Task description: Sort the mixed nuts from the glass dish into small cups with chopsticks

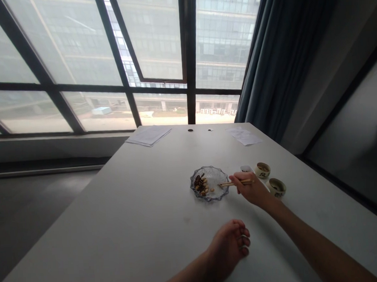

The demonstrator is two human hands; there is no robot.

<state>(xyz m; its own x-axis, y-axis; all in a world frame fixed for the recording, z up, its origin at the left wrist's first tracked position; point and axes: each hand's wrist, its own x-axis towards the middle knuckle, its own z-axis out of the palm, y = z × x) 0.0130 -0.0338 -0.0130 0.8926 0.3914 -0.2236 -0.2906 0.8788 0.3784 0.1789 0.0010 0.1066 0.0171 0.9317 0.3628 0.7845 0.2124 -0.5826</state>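
My right hand (250,189) is closed around a pair of wooden chopsticks (235,182). Their tips reach over the right rim of a scalloped glass dish (220,174). Dark and tan nuts or beans (202,185) lie in the dish's left part. My left hand (230,244) rests on the white table (142,220) nearer to me, its fingers curled under with nothing in them. Two small cream cups (262,169) (277,187) stand just right of my right hand.
A stack of papers (149,135) lies at the table's far left edge and a crumpled sheet (244,136) at the far right. Behind the table are large windows (84,58), and a dark curtain (282,58) hangs to the right.
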